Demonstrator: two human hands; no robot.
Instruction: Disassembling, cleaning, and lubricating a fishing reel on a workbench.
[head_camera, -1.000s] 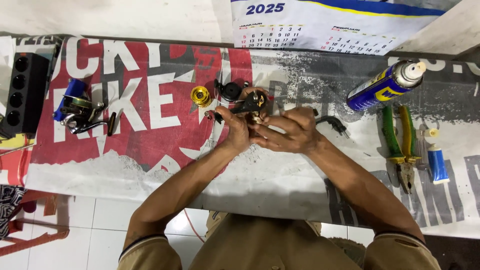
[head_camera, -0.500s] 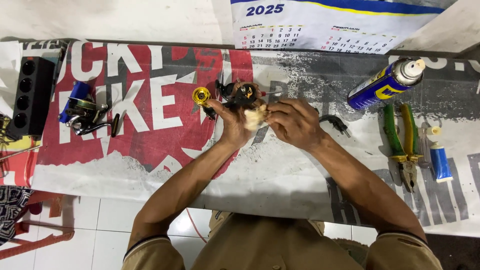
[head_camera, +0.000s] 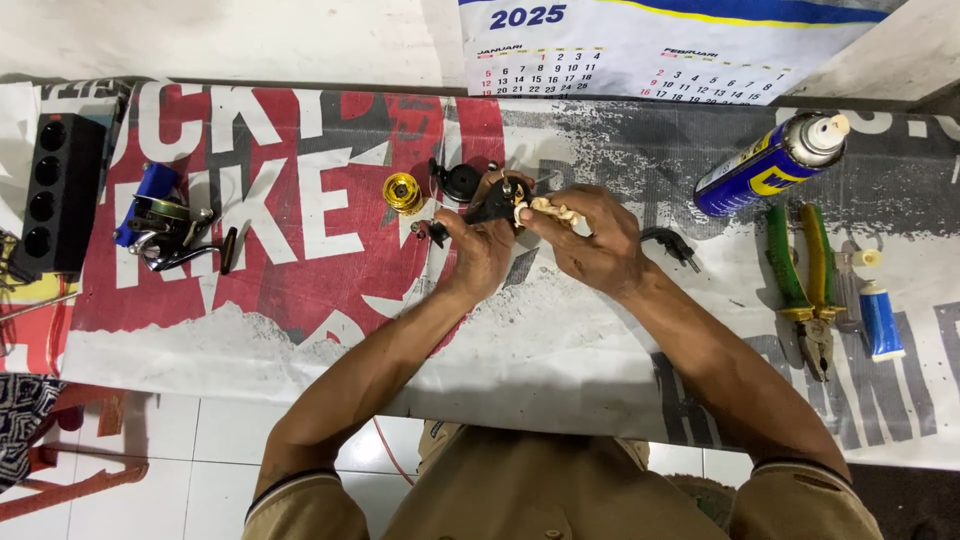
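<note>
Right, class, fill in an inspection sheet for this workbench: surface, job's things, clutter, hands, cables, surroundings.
Surface: bench covered by a printed red, white and grey banner.
Job's things: black metal reel body; small pale cloth wad.
Clutter: gold spool, blue-and-black fishing reel, blue spray can, green-handled pliers, small blue tube.
Hands: left hand grips the reel body; right hand presses the cloth wad against it.
Cables: nothing seen.
Surroundings: black power strip, wall calendar, white floor tiles.
</note>
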